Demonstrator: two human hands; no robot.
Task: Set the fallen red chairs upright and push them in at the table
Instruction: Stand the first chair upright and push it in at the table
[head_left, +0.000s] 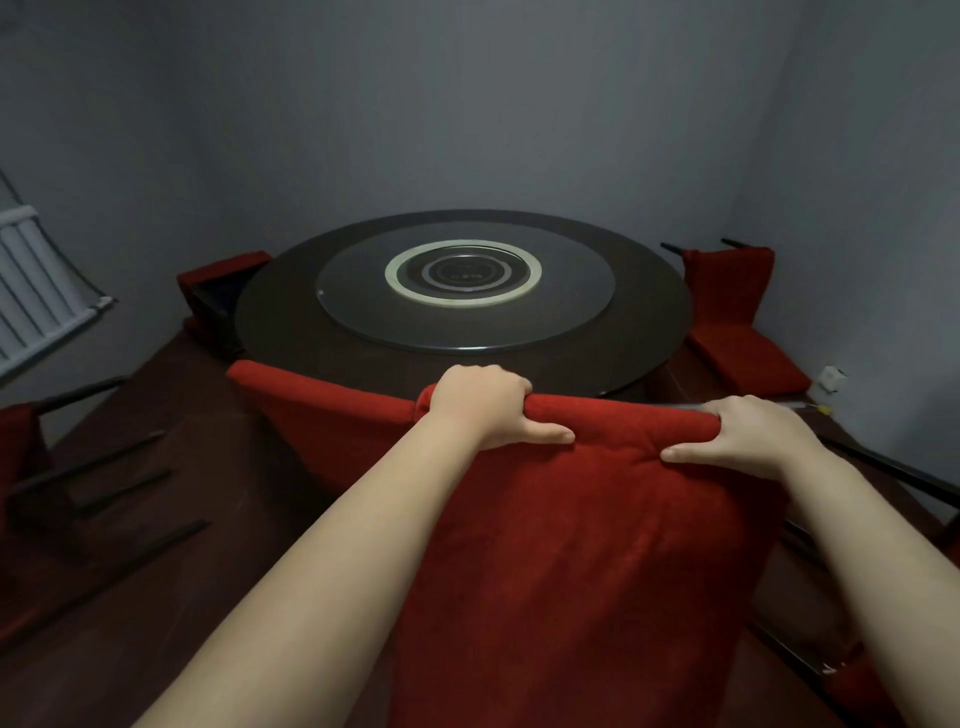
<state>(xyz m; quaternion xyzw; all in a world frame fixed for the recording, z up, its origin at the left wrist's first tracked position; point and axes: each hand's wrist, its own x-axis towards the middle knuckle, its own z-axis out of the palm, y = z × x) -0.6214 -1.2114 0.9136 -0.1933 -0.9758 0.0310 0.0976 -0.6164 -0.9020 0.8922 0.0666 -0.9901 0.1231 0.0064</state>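
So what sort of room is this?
Probably a private dining room in a restaurant: a big round table with a glass turntable, red padded chairs around it, several of them toppled, and a radiator by a bare grey wall.

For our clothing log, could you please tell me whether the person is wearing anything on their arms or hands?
Nothing visible: the left hand and right hand are bare, with no gloves, rings or watch, and both forearms are uncovered down to the frame's edge, no sleeve in view.
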